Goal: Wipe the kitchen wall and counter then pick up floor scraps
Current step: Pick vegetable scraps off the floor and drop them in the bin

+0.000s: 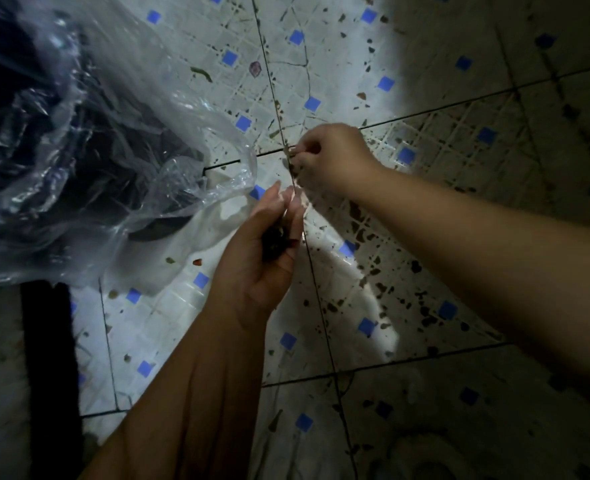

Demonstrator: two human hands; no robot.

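While the head camera looks straight down at the tiled floor [321, 64], both bare forearms reach in from the bottom and right edges. The right hand [331, 157], near the centre of the frame, has its fingers curled and pinches a small floor scrap [288, 152] right at the crossing of two dark grout lines. At about seven o'clock from it, just below, the left hand [265, 251] is cupped palm-up, fingers loosely curled round a dark clump of gathered scraps [278, 242] resting in the palm. More scraps [362, 233] lie scattered over the white tiles with small blue squares, thickest at five o'clock from the hands; a few lone bits lie toward twelve o'clock, among them a green sliver [201, 73] and a purplish piece [255, 68]. At ten o'clock, filling the upper left, a clear plastic bag [120, 140] with dark contents lies crumpled on the floor, its open edge just beside the left fingertips. A black strip [49, 358] runs down the lower left.
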